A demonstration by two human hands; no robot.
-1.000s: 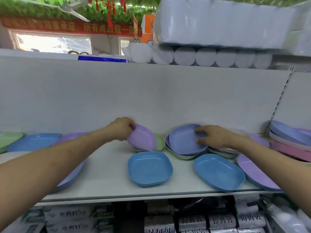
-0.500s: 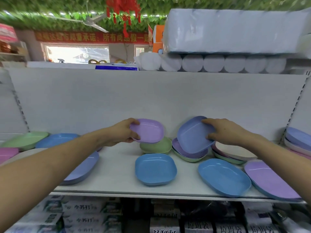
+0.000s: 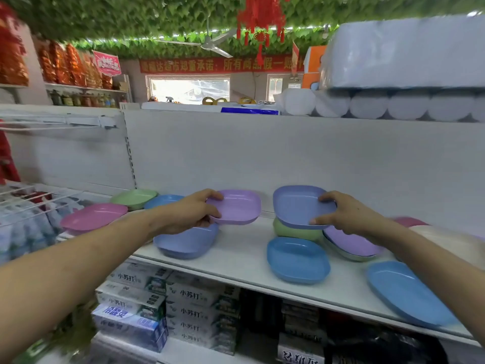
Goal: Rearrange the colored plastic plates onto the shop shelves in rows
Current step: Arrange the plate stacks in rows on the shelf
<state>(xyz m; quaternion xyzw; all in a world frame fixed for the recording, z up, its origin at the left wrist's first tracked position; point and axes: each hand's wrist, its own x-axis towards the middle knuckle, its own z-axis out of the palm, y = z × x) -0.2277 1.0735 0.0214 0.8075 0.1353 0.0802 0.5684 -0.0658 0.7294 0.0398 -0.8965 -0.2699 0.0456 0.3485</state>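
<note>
Mid-task, by my reading. The left hand point(image 3: 193, 210) gripped the lilac plate point(image 3: 237, 207) by its left rim, fingers curled round the edge, and held it in the air above the shelf point(image 3: 236, 256). The right hand point(image 3: 346, 215) pinched the right rim of the periwinkle plate point(image 3: 299, 206), tilted and lifted just above a green plate point(image 3: 294, 231).

Neither held plate was set down yet.

On the shelf, no clear rows showed. A second periwinkle plate point(image 3: 186, 241) lay below the left hand. A blue plate point(image 3: 298, 260) sat near the front edge, and another blue one point(image 3: 406, 295) lay further right at a slant. A purple plate point(image 3: 351, 244) rested on a plate beneath it, under the right wrist. A cream plate point(image 3: 446, 237) lay blurred at far right. At back left, a pink plate point(image 3: 93, 216), a pale green plate point(image 3: 133, 198) and a small blue plate point(image 3: 162, 200) overlapped loosely.

Judgement — sorting had begun but most remained: both held plates needed places, and the scattered singles and mixed stacks wanted lining up.
</note>
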